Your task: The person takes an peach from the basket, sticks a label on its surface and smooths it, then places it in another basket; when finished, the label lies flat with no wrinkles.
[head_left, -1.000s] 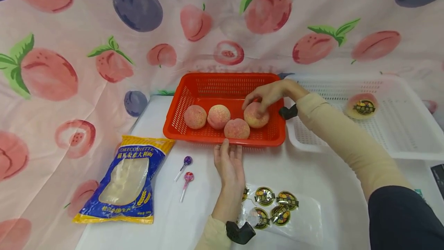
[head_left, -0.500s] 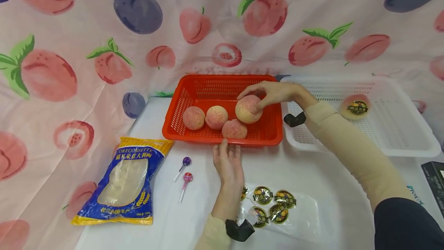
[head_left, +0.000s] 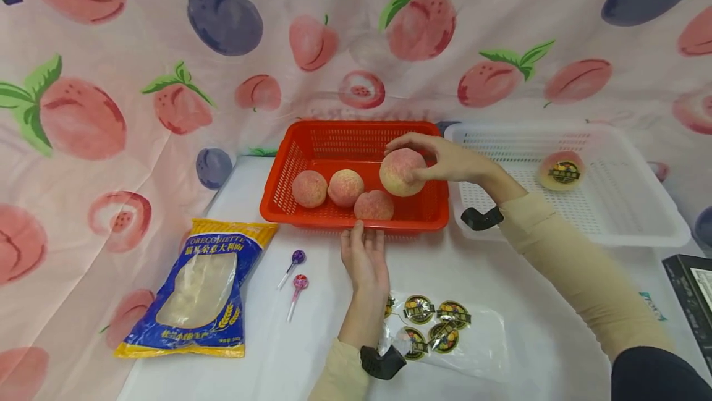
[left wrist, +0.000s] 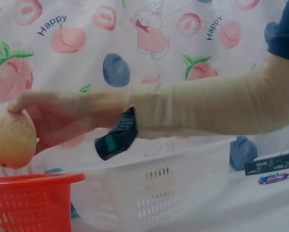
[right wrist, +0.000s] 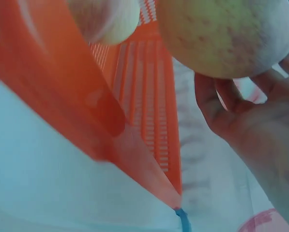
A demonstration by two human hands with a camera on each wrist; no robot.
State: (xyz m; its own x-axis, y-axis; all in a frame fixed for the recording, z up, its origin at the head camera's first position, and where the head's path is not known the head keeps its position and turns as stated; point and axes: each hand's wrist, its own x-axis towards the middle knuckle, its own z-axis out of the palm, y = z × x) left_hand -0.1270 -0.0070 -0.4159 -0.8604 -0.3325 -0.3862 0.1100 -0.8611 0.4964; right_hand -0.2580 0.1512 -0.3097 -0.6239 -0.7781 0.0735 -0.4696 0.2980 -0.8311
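Note:
My right hand (head_left: 453, 160) grips a pink-and-yellow peach (head_left: 403, 172) with the thumb at the near side and the fingers curled over the far side. In the left wrist view this peach (left wrist: 11, 137) is above the red basket's rim (left wrist: 33, 179). Three other peaches (head_left: 346, 188) lie in the red basket (head_left: 411, 226). At the basket's front edge, my left hand (head_left: 367, 265) holds the rim, its thumb against the edge and its fingers reaching beneath.
A white basket (head_left: 567, 239) to the right contains a peach with a black-and-gold label (head_left: 562, 172). Stickers on a clear sheet (head_left: 484, 339) lie in front. Two lollipops (head_left: 299, 283) and a blue-and-yellow pasta bag (head_left: 194, 293) are leftward. A black box (head_left: 681, 283) sits far right.
My right hand has taken hold of the rightmost peach and lifted it from the red basket's floor. The left hand stays at the front rim.

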